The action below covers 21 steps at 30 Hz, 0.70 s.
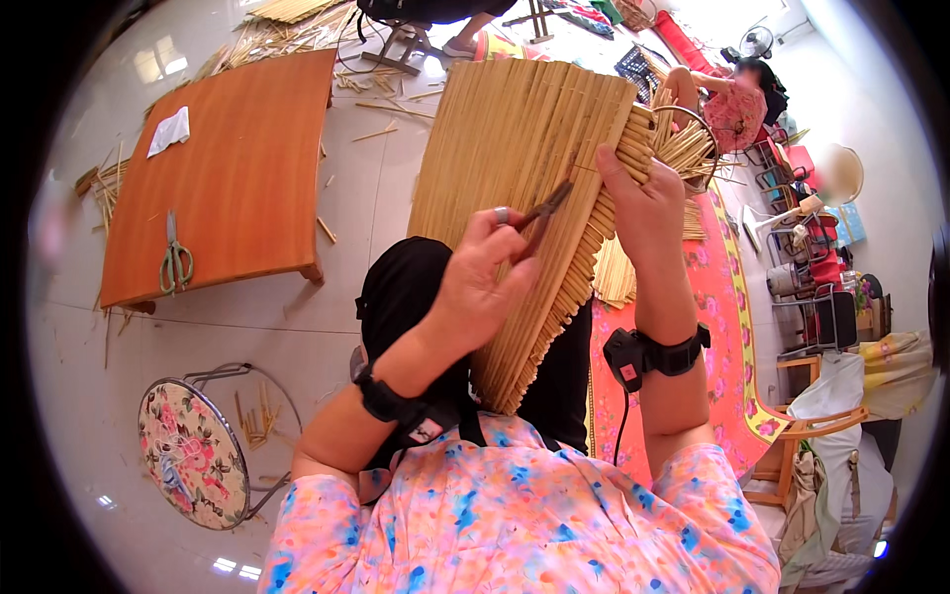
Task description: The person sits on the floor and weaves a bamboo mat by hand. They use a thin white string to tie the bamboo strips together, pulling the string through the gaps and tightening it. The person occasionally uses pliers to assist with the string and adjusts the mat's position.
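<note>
A stiff panel (505, 148) of straw-coloured stalks laid side by side rests across my lap, its far end raised. Along its right edge the stalks' cut ends form a stepped row. My left hand (475, 282) is closed around small dark snips (547, 210), whose blades lie over the panel near that edge. At the upper right corner, my right hand (648, 203) grips the panel's edge, thumb on top; its other fingers are partly hidden. Whether the blades touch a stalk or a thread, I cannot tell.
An orange-brown table (233, 148) at left bears green-handled scissors (174, 257) and a white cloth (169, 132). A round floral stool (193, 450) stands below it. Right lies a pink floral mat (693, 346); beyond, a person (732, 109) sits near a basket of stalks (685, 144).
</note>
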Each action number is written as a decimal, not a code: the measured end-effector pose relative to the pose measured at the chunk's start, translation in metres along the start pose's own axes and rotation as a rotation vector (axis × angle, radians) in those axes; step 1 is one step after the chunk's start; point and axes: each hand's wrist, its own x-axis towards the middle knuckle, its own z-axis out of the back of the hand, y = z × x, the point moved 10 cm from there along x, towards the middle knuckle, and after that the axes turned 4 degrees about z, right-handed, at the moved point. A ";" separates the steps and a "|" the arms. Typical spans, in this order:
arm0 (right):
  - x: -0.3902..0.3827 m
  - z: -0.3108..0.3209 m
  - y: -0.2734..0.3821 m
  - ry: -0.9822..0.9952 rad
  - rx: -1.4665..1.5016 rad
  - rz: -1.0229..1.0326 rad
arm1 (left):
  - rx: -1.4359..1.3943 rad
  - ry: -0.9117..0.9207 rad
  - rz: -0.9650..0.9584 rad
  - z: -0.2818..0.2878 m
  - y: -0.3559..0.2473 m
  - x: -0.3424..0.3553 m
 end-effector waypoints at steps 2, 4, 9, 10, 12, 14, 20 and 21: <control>0.002 0.000 -0.002 0.007 0.018 -0.001 | 0.032 -0.049 -0.031 -0.009 -0.015 0.004; 0.002 0.003 -0.001 -0.014 -0.033 0.000 | 0.094 -0.098 -0.072 -0.011 -0.021 0.008; 0.000 0.005 0.003 -0.041 -0.045 -0.011 | 0.218 -0.154 -0.152 -0.013 -0.025 0.015; 0.000 0.005 0.004 -0.039 -0.052 -0.007 | 0.226 -0.155 -0.151 -0.014 -0.025 0.015; -0.001 0.003 0.006 -0.038 -0.073 -0.007 | 0.240 -0.156 -0.149 -0.014 -0.026 0.015; -0.001 0.002 0.007 -0.037 -0.101 -0.015 | 0.252 -0.153 -0.146 -0.013 -0.028 0.011; -0.001 0.000 0.011 -0.038 -0.099 0.016 | 0.269 -0.186 -0.199 -0.016 -0.035 0.012; -0.001 0.000 0.015 -0.056 -0.098 0.052 | 0.261 -0.187 -0.197 -0.015 -0.036 0.013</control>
